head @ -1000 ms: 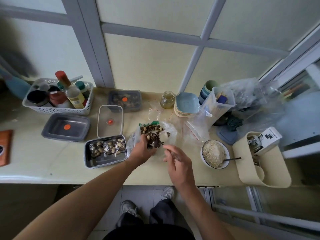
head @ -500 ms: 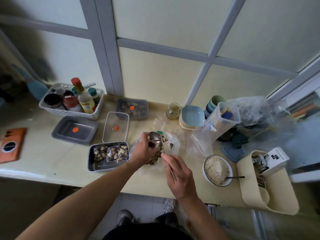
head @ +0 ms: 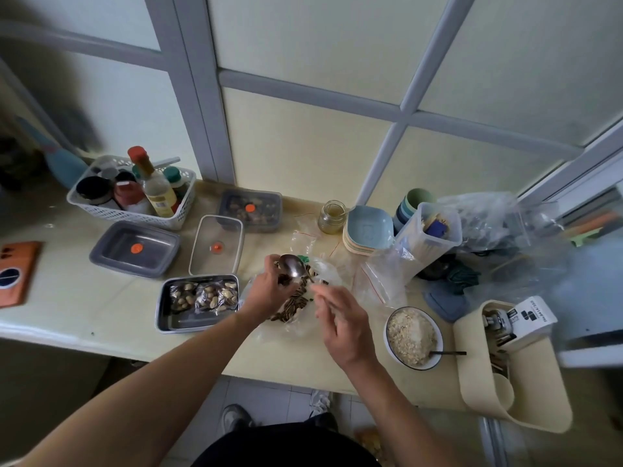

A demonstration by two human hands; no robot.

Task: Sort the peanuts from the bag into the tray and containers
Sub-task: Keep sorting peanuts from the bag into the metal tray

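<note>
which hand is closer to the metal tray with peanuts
Left. The left hand holds the bag right beside the tray; the right hand, holding the spoon, is farther off, across the bag.

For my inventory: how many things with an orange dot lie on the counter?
3: grey box at left, clear lid beside it, dark box behind the lid. More may be hidden.

Bag [head: 328, 273] partly behind left hand [head: 269, 291].
</note>
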